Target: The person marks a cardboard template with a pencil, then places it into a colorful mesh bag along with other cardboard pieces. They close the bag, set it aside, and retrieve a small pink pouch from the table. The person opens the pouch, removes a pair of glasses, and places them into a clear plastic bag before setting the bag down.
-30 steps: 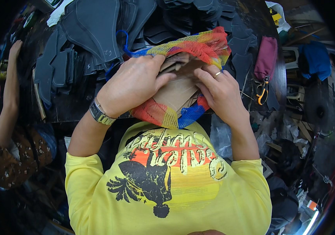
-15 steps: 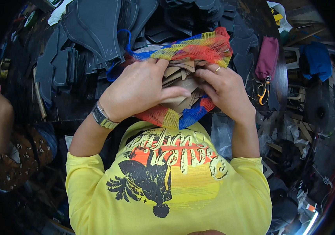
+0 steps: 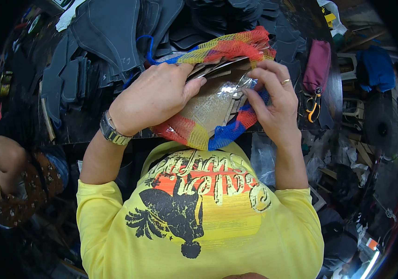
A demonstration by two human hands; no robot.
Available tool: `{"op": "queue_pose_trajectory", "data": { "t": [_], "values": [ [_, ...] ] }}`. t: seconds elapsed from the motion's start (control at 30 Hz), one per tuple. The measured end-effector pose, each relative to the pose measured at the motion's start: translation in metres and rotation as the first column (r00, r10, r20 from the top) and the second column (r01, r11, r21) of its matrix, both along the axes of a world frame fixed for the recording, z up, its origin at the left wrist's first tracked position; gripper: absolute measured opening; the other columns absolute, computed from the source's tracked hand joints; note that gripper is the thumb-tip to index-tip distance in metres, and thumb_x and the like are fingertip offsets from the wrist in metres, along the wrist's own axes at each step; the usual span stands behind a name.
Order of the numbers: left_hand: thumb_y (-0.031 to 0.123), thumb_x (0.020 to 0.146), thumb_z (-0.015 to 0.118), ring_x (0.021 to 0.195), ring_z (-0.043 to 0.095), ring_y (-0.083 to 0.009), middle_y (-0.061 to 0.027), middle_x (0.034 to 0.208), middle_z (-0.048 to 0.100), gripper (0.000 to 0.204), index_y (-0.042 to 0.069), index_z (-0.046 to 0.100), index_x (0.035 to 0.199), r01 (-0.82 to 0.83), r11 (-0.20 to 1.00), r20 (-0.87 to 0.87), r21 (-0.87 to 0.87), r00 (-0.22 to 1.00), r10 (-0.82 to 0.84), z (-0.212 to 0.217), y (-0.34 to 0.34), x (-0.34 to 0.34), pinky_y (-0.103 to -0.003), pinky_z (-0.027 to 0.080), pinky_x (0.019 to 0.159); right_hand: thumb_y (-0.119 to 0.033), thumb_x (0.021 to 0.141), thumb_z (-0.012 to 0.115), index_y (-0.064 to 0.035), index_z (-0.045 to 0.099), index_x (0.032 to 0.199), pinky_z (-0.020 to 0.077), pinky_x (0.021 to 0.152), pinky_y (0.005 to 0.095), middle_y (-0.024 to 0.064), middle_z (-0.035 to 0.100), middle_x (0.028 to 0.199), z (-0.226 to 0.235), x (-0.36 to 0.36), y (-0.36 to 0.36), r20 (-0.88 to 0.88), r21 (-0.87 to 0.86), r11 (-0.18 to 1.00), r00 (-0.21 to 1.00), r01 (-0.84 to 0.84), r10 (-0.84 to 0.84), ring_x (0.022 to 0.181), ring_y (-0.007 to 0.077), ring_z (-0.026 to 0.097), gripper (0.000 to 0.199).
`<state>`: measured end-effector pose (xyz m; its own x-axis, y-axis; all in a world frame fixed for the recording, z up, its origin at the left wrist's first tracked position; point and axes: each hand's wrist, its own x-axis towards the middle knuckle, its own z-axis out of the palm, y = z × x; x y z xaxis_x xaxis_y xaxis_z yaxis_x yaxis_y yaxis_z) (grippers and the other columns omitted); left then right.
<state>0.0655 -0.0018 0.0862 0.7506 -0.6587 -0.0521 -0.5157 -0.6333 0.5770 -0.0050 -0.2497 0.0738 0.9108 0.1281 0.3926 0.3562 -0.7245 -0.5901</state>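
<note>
Spread beneath and beyond the left hand [image 3: 155, 95] and right hand [image 3: 275, 100], a broad, dark counter [image 3: 85, 128]. Well to the left of both hands, a co-worker [image 3: 13, 200] in a brown flowered garment, one arm bent. Nearer than the hands, below their wrists, a yellow printed shirt [image 3: 110, 223]. Past the left hand, heaped in overlapping stacks, dark grey cut pieces [image 3: 110, 37] with pale outlines. Between the two hands, at the near edge of the counter, a red, yellow and blue mesh bag [image 3: 198, 135], mouth agape. Inside it, in the gap between the hands, flat brown pieces [image 3: 203, 107], with shiny clear film [image 3: 229, 88] over them toward the right hand.

Left hand curled over the bag's left side, thumb stretched out over the brown pieces, fingertips mostly hidden; cannot tell how firmly closed. Right hand bent at the bag's right side, thumb and forefinger close together by the film; cannot tell whether pinching it.

Right of the right hand, a maroon pouch [image 3: 317, 65]. Just below that, orange-handled scissors [image 3: 312, 111]. Around the left wrist, a metal watch [image 3: 111, 130]. On a right-hand finger, a gold-coloured ring [image 3: 285, 82].
</note>
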Motion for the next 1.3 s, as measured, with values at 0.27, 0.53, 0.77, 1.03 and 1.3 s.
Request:
{"op": "queue_pose_trajectory", "data": {
  "t": [0.27, 0.53, 0.77, 1.03, 1.3],
  "values": [
    [0.027, 0.104, 0.055, 0.074, 0.066, -0.0448, -0.0244, 0.079, 0.066, 0.038, -0.008, 0.065, 0.098, 0.11, 0.993, 0.128, -0.051, 0.986, -0.103, 0.001, 0.003, 0.005, -0.05, 0.054, 0.067, -0.005, 0.077, 0.078, -0.0072, 0.076, 0.103, 0.0494, 0.088, 0.042, 0.0095, 0.064, 0.103, -0.002, -0.016, -0.015, -0.13, -0.37, 0.906, 0.977, -0.207, 0.17, 0.101, 0.0313, 0.062, 0.027],
    [0.033, 0.107, 0.05, 0.087, 0.064, -0.0477, -0.0297, 0.087, 0.066, 0.042, -0.006, 0.066, 0.106, 0.081, 0.995, 0.056, -0.05, 0.995, -0.078, 0.001, 0.006, 0.007, -0.051, 0.051, 0.074, -0.004, 0.076, 0.078, -0.0074, 0.076, 0.103, 0.0486, 0.088, 0.0424, 0.0094, 0.063, 0.1, -0.005, -0.021, -0.011, -0.172, -0.377, 0.891, 0.964, -0.254, 0.202, 0.098, 0.0307, 0.06, 0.027],
    [0.032, 0.107, 0.05, 0.086, 0.065, -0.0483, -0.0302, 0.087, 0.066, 0.041, -0.006, 0.066, 0.107, 0.001, 0.999, -0.046, -0.054, 0.999, -0.003, 0.0, 0.006, 0.01, -0.051, 0.052, 0.074, -0.004, 0.076, 0.078, -0.0081, 0.076, 0.104, 0.0484, 0.085, 0.0406, 0.0078, 0.065, 0.1, -0.002, -0.019, -0.003, -0.048, -0.238, 0.961, 0.99, -0.139, 0.131, 0.091, 0.0302, 0.062, 0.029],
    [0.031, 0.106, 0.051, 0.085, 0.065, -0.0481, -0.0294, 0.087, 0.067, 0.04, -0.006, 0.067, 0.109, 0.036, 0.998, -0.023, -0.044, 0.999, -0.037, -0.001, 0.004, 0.009, -0.052, 0.053, 0.074, -0.004, 0.073, 0.08, -0.0136, 0.077, 0.102, 0.0485, 0.079, 0.0397, 0.0055, 0.066, 0.093, -0.01, 0.015, 0.016, 0.239, -0.396, 0.915, 0.954, -0.074, 0.181, 0.085, 0.0235, 0.065, 0.031],
    [0.03, 0.106, 0.052, 0.081, 0.065, -0.0465, -0.0268, 0.082, 0.067, 0.038, -0.006, 0.066, 0.103, 0.008, 0.999, 0.03, -0.033, 1.0, -0.007, -0.004, 0.003, 0.005, -0.051, 0.053, 0.072, -0.008, 0.073, 0.077, -0.012, 0.078, 0.1, 0.0505, 0.095, 0.05, 0.0058, 0.069, 0.096, -0.012, -0.015, -0.01, 0.164, -0.315, 0.925, 0.948, -0.211, 0.272, 0.089, 0.024, 0.069, 0.027]
  ]
}}
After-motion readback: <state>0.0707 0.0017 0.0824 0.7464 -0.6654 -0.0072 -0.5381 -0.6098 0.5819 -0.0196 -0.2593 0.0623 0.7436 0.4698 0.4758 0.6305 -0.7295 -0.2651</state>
